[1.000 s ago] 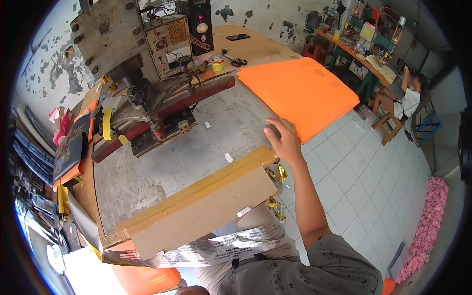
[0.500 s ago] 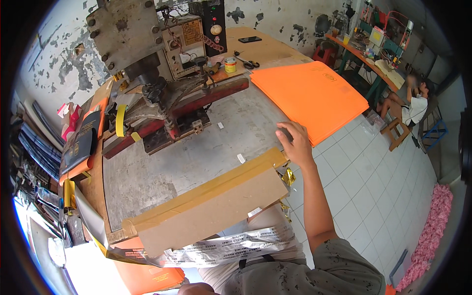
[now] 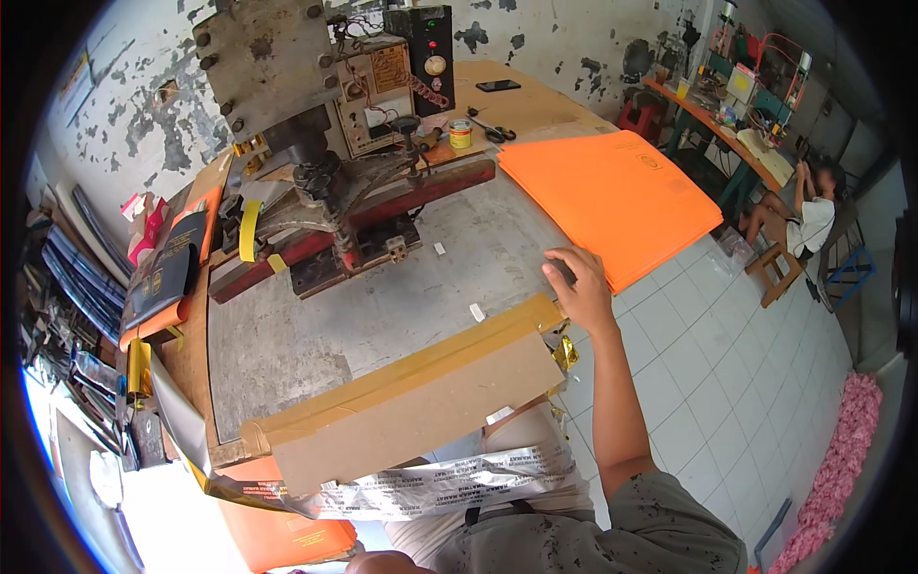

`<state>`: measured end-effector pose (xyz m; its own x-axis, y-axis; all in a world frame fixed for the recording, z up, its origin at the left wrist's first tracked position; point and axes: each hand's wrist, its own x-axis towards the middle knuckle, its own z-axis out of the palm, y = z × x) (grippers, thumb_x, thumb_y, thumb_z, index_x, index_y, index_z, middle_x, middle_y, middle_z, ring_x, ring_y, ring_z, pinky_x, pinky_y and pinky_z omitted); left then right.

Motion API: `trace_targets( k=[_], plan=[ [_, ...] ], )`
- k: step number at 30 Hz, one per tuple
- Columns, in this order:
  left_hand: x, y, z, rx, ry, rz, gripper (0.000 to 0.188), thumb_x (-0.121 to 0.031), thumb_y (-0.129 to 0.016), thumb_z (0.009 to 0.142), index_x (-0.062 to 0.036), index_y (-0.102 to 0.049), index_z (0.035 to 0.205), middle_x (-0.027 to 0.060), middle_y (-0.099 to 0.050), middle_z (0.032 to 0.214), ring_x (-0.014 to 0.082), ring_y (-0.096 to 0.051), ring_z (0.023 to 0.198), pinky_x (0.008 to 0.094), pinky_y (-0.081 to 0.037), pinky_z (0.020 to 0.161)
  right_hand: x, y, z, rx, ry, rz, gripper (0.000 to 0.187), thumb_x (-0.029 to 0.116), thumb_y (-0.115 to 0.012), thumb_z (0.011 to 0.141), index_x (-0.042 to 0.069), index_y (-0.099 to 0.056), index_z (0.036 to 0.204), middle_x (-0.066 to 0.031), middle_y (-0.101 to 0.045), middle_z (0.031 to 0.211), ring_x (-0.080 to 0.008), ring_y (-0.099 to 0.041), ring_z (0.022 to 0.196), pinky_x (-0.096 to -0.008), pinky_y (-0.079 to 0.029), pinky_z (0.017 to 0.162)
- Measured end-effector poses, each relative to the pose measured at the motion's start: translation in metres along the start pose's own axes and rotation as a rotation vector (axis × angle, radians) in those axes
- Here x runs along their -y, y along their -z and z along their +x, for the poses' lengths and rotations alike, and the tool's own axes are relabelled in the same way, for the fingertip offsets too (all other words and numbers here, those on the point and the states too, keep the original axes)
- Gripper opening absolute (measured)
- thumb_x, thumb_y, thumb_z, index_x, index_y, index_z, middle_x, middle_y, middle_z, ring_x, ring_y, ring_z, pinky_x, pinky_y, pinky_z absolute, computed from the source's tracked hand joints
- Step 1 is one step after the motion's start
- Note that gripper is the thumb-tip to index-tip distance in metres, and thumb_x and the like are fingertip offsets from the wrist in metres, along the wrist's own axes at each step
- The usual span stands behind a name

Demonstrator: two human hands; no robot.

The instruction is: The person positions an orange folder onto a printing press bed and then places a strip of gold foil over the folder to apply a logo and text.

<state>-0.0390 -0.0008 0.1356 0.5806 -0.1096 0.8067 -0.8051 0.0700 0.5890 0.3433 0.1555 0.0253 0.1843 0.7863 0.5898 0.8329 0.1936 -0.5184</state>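
My right hand [image 3: 581, 290] is over the table's right edge, beside the near corner of a stack of orange sheets [image 3: 617, 196]. Its fingers are bent, with a gap between thumb and forefinger, and I see nothing held. Just below it ends a cardboard strip [image 3: 421, 411] with brown tape [image 3: 402, 368] along its far side, fixed at the table's front. A silvery printed foil band [image 3: 449, 486] hangs across my lap. My left hand is out of view; only a bit of bare skin shows at the lower edge.
A heavy press [image 3: 316, 182] stands on the metal plate [image 3: 287, 354]. Behind are a control box [image 3: 378, 96], a small yellow tin [image 3: 460, 134], scissors [image 3: 492, 127] and a phone [image 3: 498, 85]. Dark folders [image 3: 167, 273] lie left. A person [image 3: 813, 215] sits far right.
The whole view has shifted slightly, so the table and press appear a little lower and to the right. My right hand stays by the orange stack's corner with much the same bend.
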Motion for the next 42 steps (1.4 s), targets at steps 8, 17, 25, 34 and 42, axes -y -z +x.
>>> trace_targets(
  k=[8, 17, 25, 34, 42],
  plan=[
    [-0.018, 0.007, -0.012, -0.152, 0.291, 0.333, 0.015, -0.021, -0.086, 0.097, -0.0086, -0.079, 0.096, 0.0053, -0.077, 0.091, 0.0246, -0.073, 0.072, 0.0382, -0.053, 0.059, 0.0, -0.001, 0.004, 0.074, 0.081, 0.294, 0.019, 0.022, -0.077, 0.1, 0.006, -0.078, 0.11, -0.0085, -0.077, 0.111, -0.0297, -0.07, 0.109, -0.043, -0.05, 0.102],
    [0.014, 0.036, -0.084, -0.785, 1.008, 1.701, 0.032, -0.015, -0.081, 0.092, -0.0049, -0.073, 0.121, 0.0133, -0.07, 0.136, 0.0358, -0.064, 0.129, 0.0497, -0.048, 0.11, 0.151, 0.013, -0.066, 0.402, 0.493, 0.328, 0.04, 0.033, -0.08, 0.098, 0.007, -0.074, 0.128, -0.0119, -0.072, 0.131, -0.0332, -0.065, 0.128, -0.0486, -0.048, 0.112],
    [0.02, 0.039, -0.092, -0.828, 1.009, 1.648, 0.034, -0.015, -0.084, 0.09, -0.0053, -0.077, 0.122, 0.013, -0.071, 0.14, 0.0361, -0.064, 0.135, 0.0501, -0.048, 0.114, 0.175, -0.011, -0.102, 0.555, 0.481, 0.233, 0.05, 0.04, -0.072, 0.103, 0.001, -0.07, 0.135, -0.0138, -0.067, 0.142, -0.0335, -0.06, 0.137, -0.0476, -0.046, 0.118],
    [0.021, 0.04, -0.09, -0.899, 1.038, 1.603, 0.041, -0.016, -0.081, 0.092, -0.0062, -0.071, 0.131, 0.0141, -0.07, 0.141, 0.037, -0.062, 0.136, 0.0507, -0.046, 0.115, 0.177, -0.013, -0.097, 0.579, 0.404, 0.284, 0.043, 0.034, -0.073, 0.103, 0.003, -0.071, 0.133, -0.0128, -0.068, 0.138, -0.0323, -0.061, 0.136, -0.0472, -0.048, 0.115],
    [0.03, 0.037, -0.088, -0.901, 1.047, 1.671, 0.04, -0.017, -0.08, 0.094, -0.0066, -0.071, 0.131, 0.0147, -0.068, 0.139, 0.0384, -0.06, 0.136, 0.0507, -0.045, 0.115, 0.184, -0.007, -0.104, 0.536, 0.382, 0.232, 0.045, 0.037, -0.075, 0.102, 0.004, -0.073, 0.132, -0.0144, -0.064, 0.143, -0.0327, -0.059, 0.138, -0.0483, -0.048, 0.115]
  ],
)
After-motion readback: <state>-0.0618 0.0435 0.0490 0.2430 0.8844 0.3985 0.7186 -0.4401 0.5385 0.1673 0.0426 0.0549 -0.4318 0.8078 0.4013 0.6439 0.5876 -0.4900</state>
